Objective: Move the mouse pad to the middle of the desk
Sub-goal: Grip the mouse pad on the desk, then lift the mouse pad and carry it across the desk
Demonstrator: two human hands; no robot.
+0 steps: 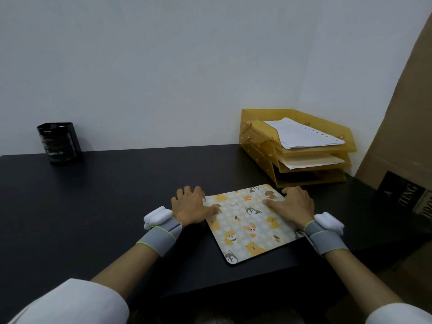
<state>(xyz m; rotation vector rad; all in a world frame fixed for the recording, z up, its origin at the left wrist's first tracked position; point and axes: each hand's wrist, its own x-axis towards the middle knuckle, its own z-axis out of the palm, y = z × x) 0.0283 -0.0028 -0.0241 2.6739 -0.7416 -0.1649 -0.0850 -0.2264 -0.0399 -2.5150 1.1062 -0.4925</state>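
Observation:
A mouse pad (247,224) printed with cartoon dogs on a pale checked ground lies flat on the dark desk (105,206), right of the desk's centre and turned at a slight angle. My left hand (190,206) grips its far left corner, thumb on top of the pad and fingers curled over the edge. My right hand (293,204) holds the far right corner the same way, thumb pressed on the printed face. Both wrists wear grey bands with white devices.
A yellow three-tier paper tray (297,146) with sheets in it stands at the back right, close behind the pad. A black pen holder (59,142) sits at the back left by the wall. A large cardboard box (402,148) leans at the right.

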